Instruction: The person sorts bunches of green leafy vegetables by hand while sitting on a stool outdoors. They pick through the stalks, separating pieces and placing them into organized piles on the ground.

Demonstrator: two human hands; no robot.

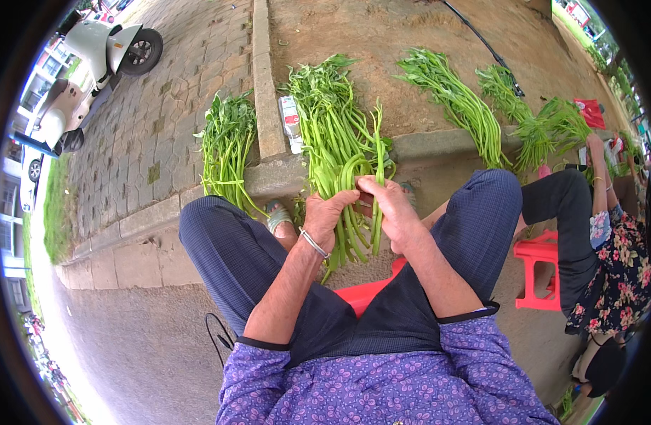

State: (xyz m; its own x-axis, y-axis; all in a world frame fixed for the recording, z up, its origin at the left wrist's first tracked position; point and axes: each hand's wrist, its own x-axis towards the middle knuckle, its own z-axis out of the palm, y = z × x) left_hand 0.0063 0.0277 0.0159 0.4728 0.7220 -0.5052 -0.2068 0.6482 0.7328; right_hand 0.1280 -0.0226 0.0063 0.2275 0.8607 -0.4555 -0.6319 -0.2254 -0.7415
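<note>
Between my knees, my left hand (pixel 327 217) is wrapped round the stem ends of a bunch of long-stemmed leafy greens (pixel 334 127). The bunch reaches away from me over the kerb, its leaves at the far end. My right hand (pixel 395 212) is closed on a single green stem (pixel 378 149), held upright along the right side of the bunch. The fingertips of both hands come close together over the stems and are partly hidden. To the left, another bunch of greens (pixel 227 145) lies on the kerb, a stem looped across it.
A clear plastic bottle (pixel 290 122) lies by the kerb (pixel 269 173). More greens (pixel 458 103) lie on the soil to the right. Beside me, another person (pixel 608 262) sits near a red stool (pixel 538 269), arm over greens (pixel 552 127). A scooter (pixel 92 64) stands far left.
</note>
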